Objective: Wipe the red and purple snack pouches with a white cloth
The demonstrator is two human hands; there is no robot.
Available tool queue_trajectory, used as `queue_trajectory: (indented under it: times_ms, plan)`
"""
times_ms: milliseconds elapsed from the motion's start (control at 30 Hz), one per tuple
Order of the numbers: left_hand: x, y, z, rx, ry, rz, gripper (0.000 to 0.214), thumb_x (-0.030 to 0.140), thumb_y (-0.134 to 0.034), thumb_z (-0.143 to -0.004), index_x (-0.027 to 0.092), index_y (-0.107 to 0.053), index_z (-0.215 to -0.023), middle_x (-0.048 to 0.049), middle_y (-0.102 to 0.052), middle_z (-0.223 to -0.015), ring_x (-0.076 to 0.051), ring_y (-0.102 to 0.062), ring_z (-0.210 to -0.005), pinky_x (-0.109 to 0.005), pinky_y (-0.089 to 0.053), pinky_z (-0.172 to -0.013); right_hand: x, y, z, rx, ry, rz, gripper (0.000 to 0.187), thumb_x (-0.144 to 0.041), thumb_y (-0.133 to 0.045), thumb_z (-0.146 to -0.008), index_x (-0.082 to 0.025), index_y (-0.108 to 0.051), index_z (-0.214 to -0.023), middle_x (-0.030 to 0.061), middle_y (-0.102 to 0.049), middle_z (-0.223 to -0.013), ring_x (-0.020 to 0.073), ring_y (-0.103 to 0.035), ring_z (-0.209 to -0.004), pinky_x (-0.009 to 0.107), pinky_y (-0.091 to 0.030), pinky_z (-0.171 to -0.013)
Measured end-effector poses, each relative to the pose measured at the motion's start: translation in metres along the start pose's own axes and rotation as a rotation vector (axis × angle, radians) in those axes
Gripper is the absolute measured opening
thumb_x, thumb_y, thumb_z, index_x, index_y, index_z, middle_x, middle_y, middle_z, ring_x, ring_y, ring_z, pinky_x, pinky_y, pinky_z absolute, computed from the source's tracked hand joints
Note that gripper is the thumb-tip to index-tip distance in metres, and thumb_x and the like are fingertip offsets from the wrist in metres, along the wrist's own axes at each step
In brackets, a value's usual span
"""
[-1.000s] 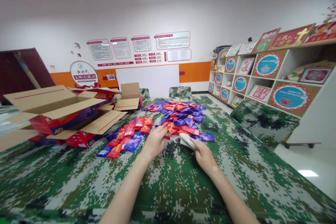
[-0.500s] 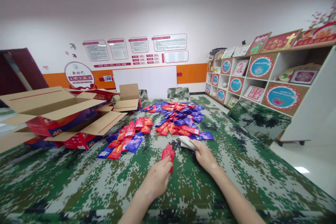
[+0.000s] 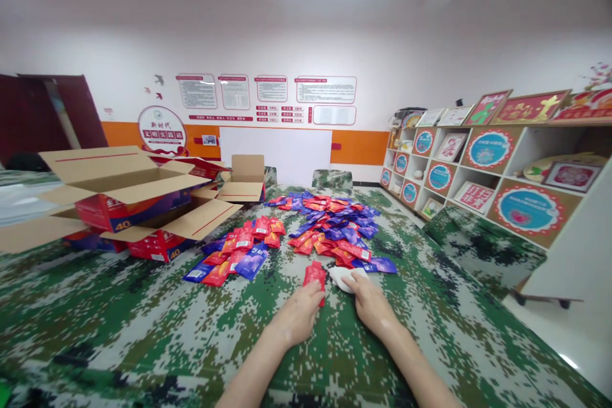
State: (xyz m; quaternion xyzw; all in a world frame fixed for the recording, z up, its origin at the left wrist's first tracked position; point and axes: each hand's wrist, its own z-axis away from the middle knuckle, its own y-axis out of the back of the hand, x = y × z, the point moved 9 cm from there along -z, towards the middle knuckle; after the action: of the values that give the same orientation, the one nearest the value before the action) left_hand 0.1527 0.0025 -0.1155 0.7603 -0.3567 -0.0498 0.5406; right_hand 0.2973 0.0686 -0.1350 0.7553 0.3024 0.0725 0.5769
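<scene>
My left hand (image 3: 300,311) is closed on a red packet (image 3: 313,274), which stands out past the fingertips. Just right of it, my right hand (image 3: 371,301) grips a folded white cloth or tissue (image 3: 345,278); its exact kind is unclear. The cloth is close beside the packet, and I cannot tell whether they touch. Ahead lies a large heap of red and blue packets (image 3: 342,226), its near edge just beyond the cloth. A smaller pile of red and blue packets (image 3: 239,250) rests to the left.
Opened cardboard boxes (image 3: 138,204) are stacked on the table's left side. A camouflage cloth (image 3: 268,357) covers the table. Beyond the right edge are a camouflage-covered chair (image 3: 482,248) and a white shelf unit (image 3: 526,140) with framed pictures.
My right hand has brought the white cloth nearer to the red packet in my left hand. The view has shifted a little, so the whole scene sits further right.
</scene>
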Motion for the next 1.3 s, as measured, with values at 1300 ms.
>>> queue_trajectory:
  times_ms: [1300]
  plan:
    - [0.002, -0.013, 0.032, -0.196, 0.041, -0.045, 0.05, 0.024, -0.039, -0.09, 0.025, -0.03, -0.14, -0.0042, -0.03, -0.146, -0.02, -0.029, -0.133, -0.04, -0.028, -0.111, -0.054, -0.047, -0.1, -0.13, 0.087, -0.267, 0.056, -0.002, -0.045, -0.065, -0.026, -0.065, -0.112, 0.0036, -0.056, -0.129, 0.0207, -0.05, -0.118, 0.032, -0.035, -0.101]
